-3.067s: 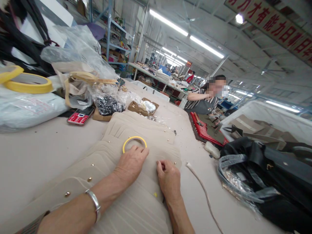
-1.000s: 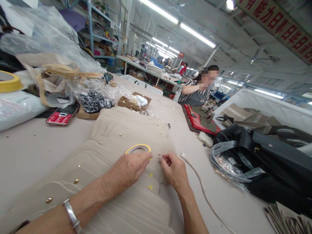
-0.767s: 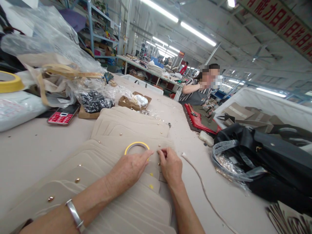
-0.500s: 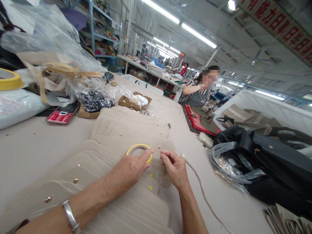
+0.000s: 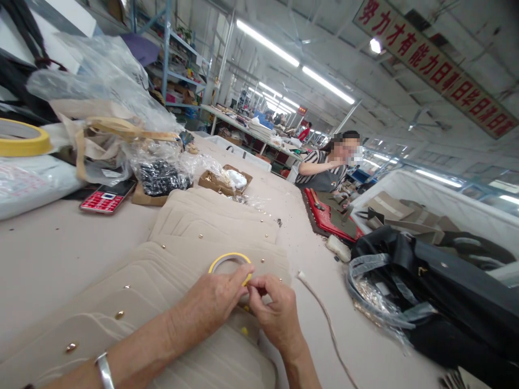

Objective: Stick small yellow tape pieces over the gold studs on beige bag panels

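My left hand (image 5: 221,292) grips a roll of yellow tape (image 5: 217,261), its ring standing out past the fingers. Close against it, my right hand (image 5: 273,305) is closed in a pinch at the near edge of the roll. Whatever lies between its thumb and finger is too small to see. Beneath both hands spread layered beige panels (image 5: 162,275) dotted with gold-coloured studs. A small yellow tape piece (image 5: 244,331) sticks to a panel just below my hands.
A white cord (image 5: 324,308) runs down the table on the right, beside a black bag (image 5: 454,292). At left are a red-keyed phone (image 5: 106,198), plastic wrapping and a larger yellow tape roll (image 5: 24,139). A co-worker (image 5: 324,167) sits across the table.
My right hand has moved left from apart to meet the tape roll at my left fingers. The view has shifted slightly. My left hand still holds the roll.
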Motion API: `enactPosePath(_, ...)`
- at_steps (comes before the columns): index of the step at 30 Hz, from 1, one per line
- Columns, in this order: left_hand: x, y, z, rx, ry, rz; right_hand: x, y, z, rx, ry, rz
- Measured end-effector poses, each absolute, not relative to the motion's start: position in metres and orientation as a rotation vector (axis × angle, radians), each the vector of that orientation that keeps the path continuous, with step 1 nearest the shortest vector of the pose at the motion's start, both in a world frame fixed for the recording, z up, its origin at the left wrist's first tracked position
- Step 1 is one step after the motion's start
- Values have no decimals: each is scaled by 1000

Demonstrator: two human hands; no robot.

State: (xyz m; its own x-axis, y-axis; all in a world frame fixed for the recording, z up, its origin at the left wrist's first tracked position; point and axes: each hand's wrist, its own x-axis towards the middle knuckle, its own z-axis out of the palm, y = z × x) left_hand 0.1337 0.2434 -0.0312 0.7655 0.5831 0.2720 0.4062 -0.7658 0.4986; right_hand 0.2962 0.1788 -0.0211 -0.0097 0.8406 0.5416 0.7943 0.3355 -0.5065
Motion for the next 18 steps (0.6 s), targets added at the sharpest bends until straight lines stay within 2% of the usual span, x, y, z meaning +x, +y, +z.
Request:
enactPosePath(5,134,244,-23,2483,745,596,291,178,-22,-1467,-1766,-161)
enactPosePath(8,135,246,-22,2509,773,632,286,176,-21,-1494,-1697,-142)
enactPosePath(10,137,246,-21,2556,751,693,283,176,-18,-1554,-1571,16)
enactPosePath(14,140,241,-17,2652,646,947,285,179,-14,-1616,-1107,551)
enactPosePath(18,143,228,-20,2682,597,1024,308,175,-20,-1633,-802,770)
